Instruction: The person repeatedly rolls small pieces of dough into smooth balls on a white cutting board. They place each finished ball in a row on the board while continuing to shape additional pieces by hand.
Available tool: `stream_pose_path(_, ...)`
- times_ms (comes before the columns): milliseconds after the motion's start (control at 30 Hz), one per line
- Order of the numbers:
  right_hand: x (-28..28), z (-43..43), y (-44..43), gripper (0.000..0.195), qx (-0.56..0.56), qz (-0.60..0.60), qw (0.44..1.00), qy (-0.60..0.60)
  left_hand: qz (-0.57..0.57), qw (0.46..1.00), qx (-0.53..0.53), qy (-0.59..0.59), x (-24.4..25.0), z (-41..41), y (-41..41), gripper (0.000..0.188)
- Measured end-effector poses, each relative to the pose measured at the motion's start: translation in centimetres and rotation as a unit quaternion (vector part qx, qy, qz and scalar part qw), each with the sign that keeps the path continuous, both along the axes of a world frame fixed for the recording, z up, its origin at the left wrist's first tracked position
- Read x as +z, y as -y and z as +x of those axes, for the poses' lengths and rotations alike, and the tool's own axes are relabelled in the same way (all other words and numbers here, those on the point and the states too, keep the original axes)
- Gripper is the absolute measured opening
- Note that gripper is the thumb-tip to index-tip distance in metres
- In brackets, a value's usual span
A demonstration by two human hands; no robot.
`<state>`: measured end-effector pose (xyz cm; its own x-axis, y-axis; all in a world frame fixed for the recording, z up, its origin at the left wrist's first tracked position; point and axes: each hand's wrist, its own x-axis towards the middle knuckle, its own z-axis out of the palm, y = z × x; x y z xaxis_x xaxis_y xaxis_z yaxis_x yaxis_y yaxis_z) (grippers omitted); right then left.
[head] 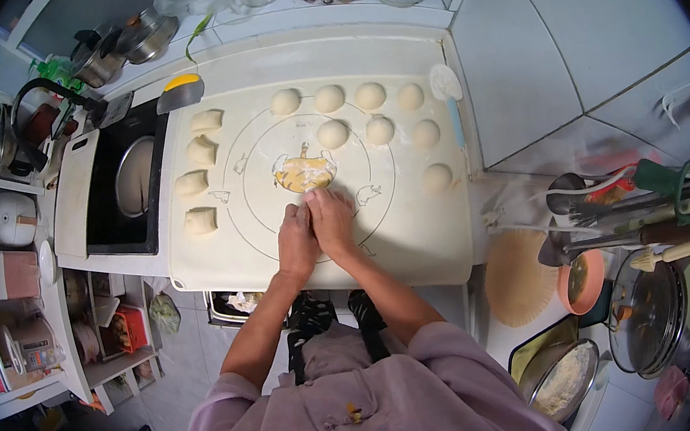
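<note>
My left hand (299, 236) and my right hand (331, 219) are pressed together over a cream dough board (412, 243), low on its printed circles. The fingers overlap, and whatever is under or between them is hidden. Just beyond the fingertips is a printed yellow cartoon figure (305, 172), dusted with flour. Several smooth dough balls (332, 134) sit across the back and right of the board. Along its left side, several cut dough pieces (192, 182) stand in a column.
A dough scraper (182, 92) with a yellow grip lies at the back left, beside the sink (133, 176). A blue-handled scoop (450, 96) holding white powder rests at the back right corner. Rightward are a metal bowl of flour (563, 381), an orange bowl (582, 282) and hanging utensils (630, 212).
</note>
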<state>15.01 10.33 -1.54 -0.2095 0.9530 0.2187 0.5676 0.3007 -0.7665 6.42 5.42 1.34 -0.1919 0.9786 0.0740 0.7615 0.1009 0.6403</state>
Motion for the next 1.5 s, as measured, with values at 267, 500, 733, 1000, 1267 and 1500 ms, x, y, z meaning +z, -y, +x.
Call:
stream_pose_path(267, -1.0, 2.5, 2.7, 0.016, 0.025, 0.081, 0.996, 0.029, 0.062, 0.997, -0.007, 0.049, -1.9, 1.9, 3.9, 0.037)
stream_pose_path(500, -0.8, 0.5, 0.5, 0.014, -0.057, 0.028, 0.998, 0.012, -0.003, 0.998, -0.056, 0.02, -0.7, -0.1, 0.0, 0.019)
stream_pose_path(733, -0.9, 2.8, 4.9, 0.018, -0.044, 0.051, 0.998, -0.003, 0.131, 0.986, -0.107, -0.009, -2.2, 1.0, 4.4, 0.058)
stream_pose_path(1000, -0.9, 1.3, 0.8, 0.017, -0.093, 0.023, 0.995, 0.028, 0.02, 0.992, -0.117, 0.035, -1.6, -0.2, -0.8, 0.028)
stream_pose_path(1267, -1.6, 1.1, 4.5, 0.017, -0.093, 0.074, 0.992, 0.034, 0.105, 0.983, -0.149, 0.004, -2.2, -0.9, 3.3, 0.048)
stream_pose_path(1500, -1.7, 0.4, -0.4, 0.016, -0.094, 0.019, 0.993, 0.063, -0.001, 0.993, -0.105, 0.05, -1.6, -0.5, -1.2, 0.027)
